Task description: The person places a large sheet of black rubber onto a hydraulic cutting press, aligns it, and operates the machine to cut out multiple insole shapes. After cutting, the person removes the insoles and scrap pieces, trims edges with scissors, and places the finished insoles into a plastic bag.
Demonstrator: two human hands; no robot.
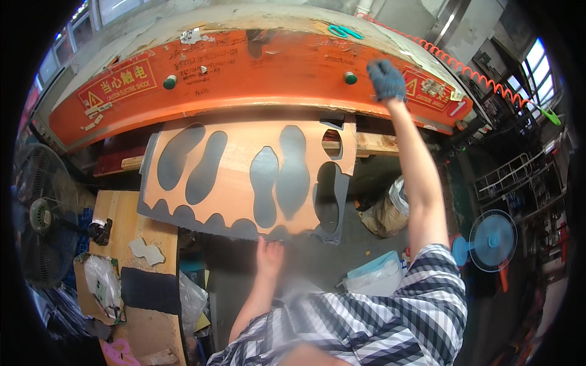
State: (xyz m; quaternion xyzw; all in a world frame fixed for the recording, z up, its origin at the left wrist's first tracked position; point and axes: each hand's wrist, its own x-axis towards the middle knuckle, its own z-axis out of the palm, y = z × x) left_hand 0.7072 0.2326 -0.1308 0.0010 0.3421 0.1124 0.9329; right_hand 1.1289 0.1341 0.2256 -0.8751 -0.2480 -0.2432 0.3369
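A tan sheet (238, 137) with sole-shaped cut-outs lies over a dark grey sheet (160, 210), below the orange machine front. Dark grey shows in most of the cut-outs; at the right end there are holes right through. At the sheets' near edge is my bare left hand (269, 259), its fingers closed on the grey border. My right hand (387, 80), in a blue-grey knitted glove, is raised before the orange beam (262, 67). It is curled shut just right of a green button (350, 77), with nothing visible in it.
Another green button (170, 81) sits on the beam's left. A wooden table (116, 207) at left carries a dark pad (149, 290) and a box with plastic (101, 287). Fans stand left (43, 216) and right (493, 241). A sack (384, 216) and a white bin (373, 277) stand below.
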